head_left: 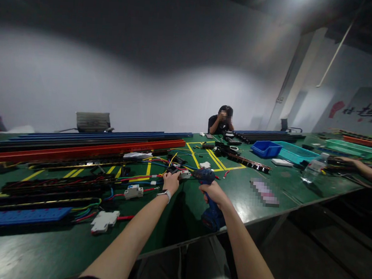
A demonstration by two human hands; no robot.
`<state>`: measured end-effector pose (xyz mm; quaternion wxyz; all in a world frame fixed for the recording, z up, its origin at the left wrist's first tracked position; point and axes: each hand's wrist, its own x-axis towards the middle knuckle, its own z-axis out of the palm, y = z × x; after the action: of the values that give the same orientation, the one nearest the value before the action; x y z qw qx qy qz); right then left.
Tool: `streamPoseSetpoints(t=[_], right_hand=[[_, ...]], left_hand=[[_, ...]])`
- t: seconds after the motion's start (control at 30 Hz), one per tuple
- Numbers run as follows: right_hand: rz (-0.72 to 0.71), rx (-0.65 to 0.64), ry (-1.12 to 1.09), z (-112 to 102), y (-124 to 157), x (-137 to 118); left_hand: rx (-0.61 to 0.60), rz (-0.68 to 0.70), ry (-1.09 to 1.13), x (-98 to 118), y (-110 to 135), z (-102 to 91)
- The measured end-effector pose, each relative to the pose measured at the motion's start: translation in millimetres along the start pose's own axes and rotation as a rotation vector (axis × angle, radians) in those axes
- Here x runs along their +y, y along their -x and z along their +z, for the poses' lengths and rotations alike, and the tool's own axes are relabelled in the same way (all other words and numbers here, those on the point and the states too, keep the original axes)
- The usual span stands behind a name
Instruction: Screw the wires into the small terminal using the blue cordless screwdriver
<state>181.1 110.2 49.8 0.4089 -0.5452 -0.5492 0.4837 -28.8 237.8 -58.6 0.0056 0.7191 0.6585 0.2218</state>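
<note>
My right hand (214, 192) is wrapped round the grip of a blue cordless drill (212, 218). Its dark chuck points left, close to a white circuit breaker (185, 174) with a red wire behind it. My left hand (170, 182), with a pale watch on the wrist, is closed on that breaker at its left side; the fingertips are partly hidden. Red, blue and yellow-green wires run left from there. Nearer me lie another circuit breaker (134, 191) and a white breaker (104, 222) lying on its side, both wired.
Left are a blue socket strip (24, 217), black strips with wires and a long orange profile (86, 150). Right are a phone (264, 192), a plastic bottle (314, 169), a blue bin (266, 149) and a turquoise tray (295, 152). One person sits opposite; another's arm (364, 169) reaches in at right.
</note>
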Motion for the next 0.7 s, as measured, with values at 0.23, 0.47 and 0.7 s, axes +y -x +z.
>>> streamPoseSetpoints(t=[0.23,0.47,0.7], right_hand=[[0.017,0.008,0.005,-0.1,0.5,0.1],[0.013,0.008,-0.007,0.4,3.5,-2.1],[0.014,0.002,0.016,0.0,4.4,-2.9]], left_hand=[[-0.004,0.003,0.008,-1.2,-1.0,2.5],[-0.008,0.003,0.020,-1.9,-1.8,4.6],[-0.009,0.003,0.008,-0.9,-1.4,3.0]])
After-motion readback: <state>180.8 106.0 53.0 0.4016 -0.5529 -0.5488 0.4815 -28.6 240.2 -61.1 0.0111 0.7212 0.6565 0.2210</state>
